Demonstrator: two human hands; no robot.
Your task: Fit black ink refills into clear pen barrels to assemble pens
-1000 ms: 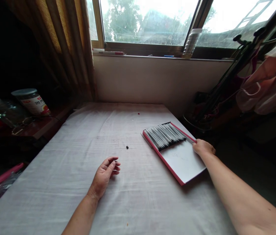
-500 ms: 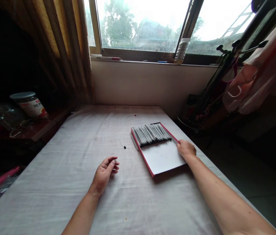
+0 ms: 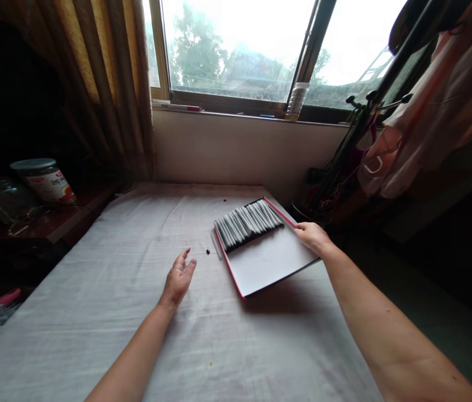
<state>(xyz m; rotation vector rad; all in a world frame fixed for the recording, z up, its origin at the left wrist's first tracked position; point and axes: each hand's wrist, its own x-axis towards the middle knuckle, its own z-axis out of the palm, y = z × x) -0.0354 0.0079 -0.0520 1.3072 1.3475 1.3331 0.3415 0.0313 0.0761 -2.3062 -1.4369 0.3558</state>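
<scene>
My right hand [image 3: 311, 237] grips the right edge of a shallow white box lid [image 3: 273, 254] with red edges. The lid's right side is raised off the cloth and its left edge is lower. Inside, along the far part, lies a row of clear pens [image 3: 248, 222] with black ends. Just outside the left edge, one clear tube [image 3: 216, 245] rests on the cloth. My left hand [image 3: 179, 277] is open and holds nothing, fingers apart, to the left of the lid. Near its fingertips sits a small black piece [image 3: 208, 252], which it does not touch.
A pale cloth [image 3: 135, 290] covers the table. A small red bit [image 3: 224, 200] lies toward the back. On a side table at left stands a lidded jar [image 3: 47, 181]. A bottle [image 3: 297, 101] is on the windowsill. Beyond the right edge leans a coat stand [image 3: 357, 120] with clothes.
The lid's right side has risen and tilted, carried by my right hand. My left hand's fingers have spread open. The whole view has shifted slightly.
</scene>
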